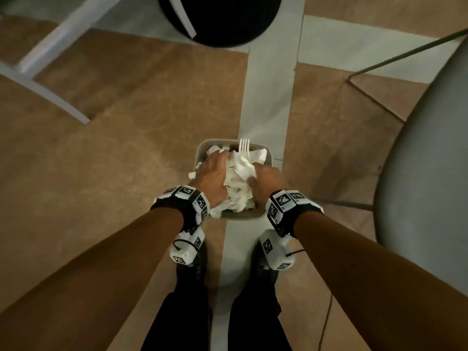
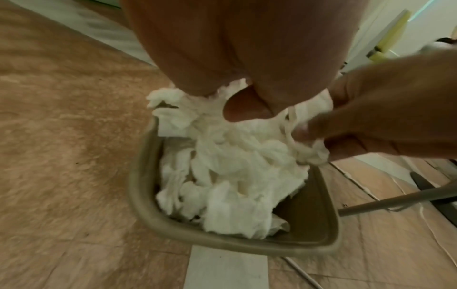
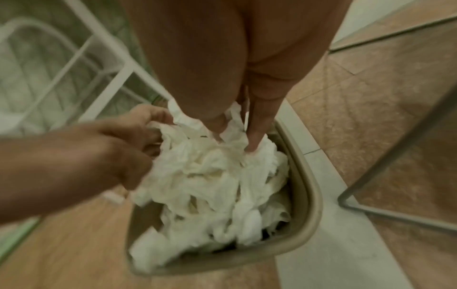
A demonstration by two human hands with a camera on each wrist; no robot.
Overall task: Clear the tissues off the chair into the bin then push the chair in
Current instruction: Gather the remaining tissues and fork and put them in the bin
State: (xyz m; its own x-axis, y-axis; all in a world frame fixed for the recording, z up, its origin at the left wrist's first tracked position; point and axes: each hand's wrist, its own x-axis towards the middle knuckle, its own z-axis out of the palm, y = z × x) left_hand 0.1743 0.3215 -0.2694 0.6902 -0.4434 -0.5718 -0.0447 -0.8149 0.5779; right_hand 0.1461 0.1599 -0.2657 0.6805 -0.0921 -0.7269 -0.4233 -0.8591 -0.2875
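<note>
A wad of crumpled white tissues (image 1: 238,184) fills the top of a small beige bin (image 1: 243,217) on the floor between my feet. My left hand (image 1: 215,171) grips the wad from the left with curled fingers. My right hand (image 1: 259,176) pinches it from the right. In the left wrist view the right hand (image 2: 346,136) pinches a strand of the tissues (image 2: 235,172) over the bin (image 2: 146,195). In the right wrist view the left hand (image 3: 138,140) clutches the tissues (image 3: 217,187) in the bin (image 3: 313,195). The grey chair seat (image 1: 430,160) is at the right.
A white plastic fork (image 1: 244,146) sticks up at the bin's far side. The chair's thin metal legs (image 1: 374,102) run over the floor to the right of the bin. A white frame (image 1: 50,54) stands at the far left, a black round seat (image 1: 220,19) ahead.
</note>
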